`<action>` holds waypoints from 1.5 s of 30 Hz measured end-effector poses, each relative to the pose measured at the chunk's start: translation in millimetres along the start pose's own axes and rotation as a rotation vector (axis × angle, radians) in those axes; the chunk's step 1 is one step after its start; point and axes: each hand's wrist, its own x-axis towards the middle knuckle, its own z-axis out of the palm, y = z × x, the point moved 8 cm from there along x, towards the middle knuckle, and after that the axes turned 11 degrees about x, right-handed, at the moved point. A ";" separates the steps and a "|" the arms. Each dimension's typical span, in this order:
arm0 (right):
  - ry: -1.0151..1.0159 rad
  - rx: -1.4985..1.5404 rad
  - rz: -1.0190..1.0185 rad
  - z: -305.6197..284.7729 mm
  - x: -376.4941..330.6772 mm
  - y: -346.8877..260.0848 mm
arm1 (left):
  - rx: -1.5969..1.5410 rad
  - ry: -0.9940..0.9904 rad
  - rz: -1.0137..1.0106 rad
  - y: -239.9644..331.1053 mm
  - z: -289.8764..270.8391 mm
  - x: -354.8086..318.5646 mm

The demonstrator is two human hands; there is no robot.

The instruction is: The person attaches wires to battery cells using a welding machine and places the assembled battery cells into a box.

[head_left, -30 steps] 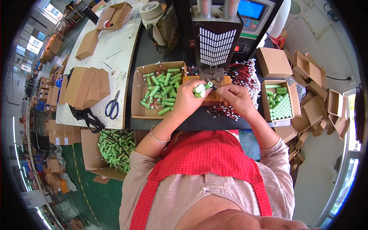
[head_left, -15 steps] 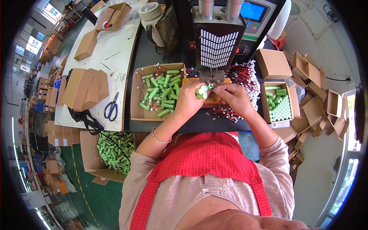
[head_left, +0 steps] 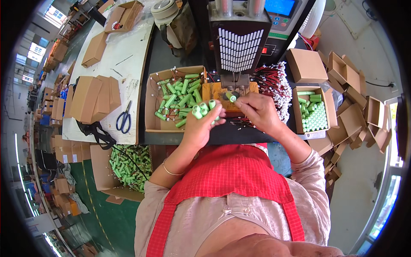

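Observation:
Several green cylindrical battery cells [head_left: 198,112] lie in my left hand [head_left: 200,129], held between thumb and fingers with their pale ends showing. My right hand [head_left: 262,112] pinches a single green battery cell [head_left: 231,97] by the fingertips, just below the electrodes of a black bench machine [head_left: 239,47]. Beneath that cell is the machine's worn orange block [head_left: 209,92]. Left of my left hand, an open cardboard box [head_left: 150,122] contains loose green cells with thin wires. A bundle of red wires with white connectors [head_left: 278,92] lies beyond my right hand.
A small carton of upright cells [head_left: 295,115] stands at the right, beside a closed box [head_left: 306,65]. Scissors [head_left: 124,120] and brown cartons [head_left: 92,98] rest on the white table at left. A large box of cells [head_left: 100,171] sits lower left. A jug [head_left: 165,13] stands behind.
My left hand has drawn left and toward me, away from the electrodes, with its cells. My right hand stays near the machine, now with one cell apart from the others.

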 end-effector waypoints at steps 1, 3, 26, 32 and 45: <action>-0.074 -0.080 -0.139 5.6 -0.8 -13.0 | -0.169 -0.088 -0.198 -12.6 6.7 -4.4; -0.205 -0.125 -0.236 17.3 -4.6 -34.2 | -0.291 -0.144 -0.277 -21.6 12.2 -3.7; 0.270 -0.433 -0.306 -15.5 -31.0 -11.7 | 0.259 -0.147 0.118 21.6 13.2 21.8; 0.218 -0.518 -0.403 0.8 -22.7 -10.7 | 0.854 0.017 0.711 49.3 25.3 23.8; 0.128 -0.558 -0.429 2.3 -11.4 -6.0 | 1.027 -0.027 0.581 46.4 33.2 33.3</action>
